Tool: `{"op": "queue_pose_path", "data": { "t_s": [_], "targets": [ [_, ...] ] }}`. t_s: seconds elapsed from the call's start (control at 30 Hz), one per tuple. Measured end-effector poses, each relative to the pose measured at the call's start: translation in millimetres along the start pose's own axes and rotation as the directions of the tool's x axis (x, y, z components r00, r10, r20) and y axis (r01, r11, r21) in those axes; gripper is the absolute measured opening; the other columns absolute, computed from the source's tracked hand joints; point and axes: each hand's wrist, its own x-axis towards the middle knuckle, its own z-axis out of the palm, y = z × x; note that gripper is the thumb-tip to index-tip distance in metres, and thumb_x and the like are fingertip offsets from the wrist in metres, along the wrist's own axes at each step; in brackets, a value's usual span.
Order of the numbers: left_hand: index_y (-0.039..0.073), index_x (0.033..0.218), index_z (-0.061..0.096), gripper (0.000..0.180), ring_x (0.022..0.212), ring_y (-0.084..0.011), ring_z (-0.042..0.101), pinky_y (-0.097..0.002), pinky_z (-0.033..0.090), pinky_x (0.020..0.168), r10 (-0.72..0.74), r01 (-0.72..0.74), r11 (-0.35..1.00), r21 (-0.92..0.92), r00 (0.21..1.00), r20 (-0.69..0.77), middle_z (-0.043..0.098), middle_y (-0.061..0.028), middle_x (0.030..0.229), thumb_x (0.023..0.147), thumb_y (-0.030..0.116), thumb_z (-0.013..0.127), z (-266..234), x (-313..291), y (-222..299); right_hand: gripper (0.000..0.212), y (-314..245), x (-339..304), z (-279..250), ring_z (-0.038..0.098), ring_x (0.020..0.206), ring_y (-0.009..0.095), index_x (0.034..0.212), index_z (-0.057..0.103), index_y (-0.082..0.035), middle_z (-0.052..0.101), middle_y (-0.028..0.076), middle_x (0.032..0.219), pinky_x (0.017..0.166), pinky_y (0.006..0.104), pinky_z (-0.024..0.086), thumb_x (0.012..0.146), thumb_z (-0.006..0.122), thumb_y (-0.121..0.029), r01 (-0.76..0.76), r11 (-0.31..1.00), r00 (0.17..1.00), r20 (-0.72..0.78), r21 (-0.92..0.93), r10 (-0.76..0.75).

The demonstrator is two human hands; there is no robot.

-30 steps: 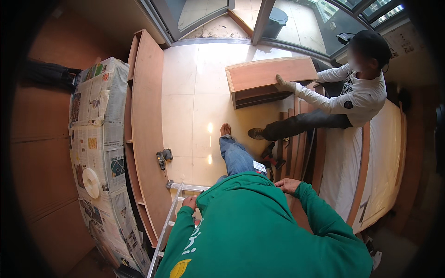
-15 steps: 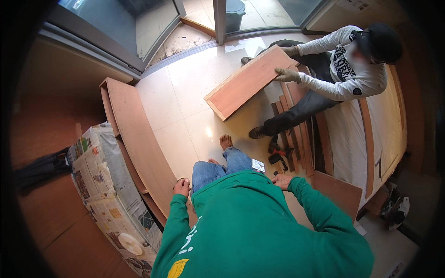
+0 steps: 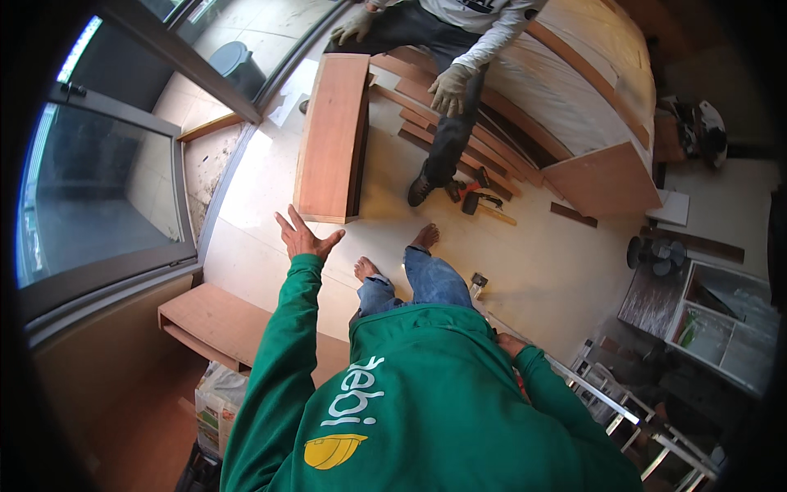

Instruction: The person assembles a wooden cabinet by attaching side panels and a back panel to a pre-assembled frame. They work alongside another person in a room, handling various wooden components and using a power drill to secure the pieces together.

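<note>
My left hand [image 3: 305, 236] reaches forward with its fingers spread and holds nothing. Just beyond it is a long reddish-brown wooden box [image 3: 332, 135], its near end close to my fingertips; whether they touch cannot be told. My right hand [image 3: 510, 344] is down beside my right hip, its fingers mostly hidden by the green sweatshirt. Across from me, a co-worker's gloved hand [image 3: 449, 88] hangs over their knee, apart from the box. The co-worker's other gloved hand [image 3: 354, 26] is near the box's far end.
Wooden strips [image 3: 467, 139] and a power drill [image 3: 469, 190] lie by the co-worker's foot. A wooden panel [image 3: 602, 182] leans at the right. An aluminium ladder [image 3: 631, 418] is at lower right, a low wooden cabinet [image 3: 217, 316] at left. Beyond a glass door [image 3: 106, 189] stands a grey bin [image 3: 236, 64].
My view has swung to the right. My left hand has come up from beside the cabinet toward the box. The co-worker has let go of the box, which now rests on the floor.
</note>
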Motion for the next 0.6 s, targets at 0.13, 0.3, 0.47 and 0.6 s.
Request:
{"op": "queue_pose_path", "data": {
  "t_s": [0.13,0.3,0.47,0.6],
  "targets": [
    [0.005,0.151,0.006,0.141,0.136,-0.0487,0.021,-0.0542,0.037,0.105,-0.222,0.197,0.968,0.154,0.961,0.167,0.003,-0.0308,0.152,0.049,0.064,0.084,16,42,46,0.042,31,-4,49,0.064,0.101,0.030,0.111,0.067,-0.005,0.067,0.020,0.107,0.090,0.0371,0.047,0.084,0.060,-0.037,0.030,0.994,0.994,-0.112,0.109,-0.017],
    [-0.002,0.149,0.004,0.139,0.136,-0.0448,0.023,-0.0550,0.030,0.107,-0.249,0.175,0.899,0.401,0.958,0.140,0.016,-0.0346,0.147,0.052,0.059,0.084,42,54,44,0.038,31,-30,65,0.061,0.101,0.019,0.113,0.064,0.005,0.067,0.015,0.110,0.091,0.0334,0.046,0.088,0.062,-0.024,0.240,0.774,0.963,-0.245,0.586,-0.113],
    [-0.002,0.148,0.000,0.140,0.136,-0.0470,0.022,-0.0513,0.024,0.111,-0.261,0.191,0.909,0.370,0.954,0.150,0.021,-0.0347,0.145,0.053,0.055,0.085,40,53,50,0.037,96,-18,40,0.063,0.099,0.022,0.115,0.064,0.001,0.068,0.016,0.107,0.092,0.0351,0.046,0.087,0.061,-0.024,0.367,0.808,0.925,-0.272,0.461,-0.265],
    [0.007,0.150,-0.009,0.142,0.141,-0.0506,0.005,-0.0525,0.012,0.117,-0.449,0.355,0.825,0.439,0.884,0.128,0.004,-0.0335,0.152,0.056,0.054,0.086,63,72,52,0.036,116,-9,2,0.066,0.095,0.031,0.110,0.065,-0.001,0.068,0.023,0.100,0.088,0.0385,0.048,0.086,0.058,-0.027,0.323,0.900,0.941,-0.200,0.292,-0.272]
  ]
}}
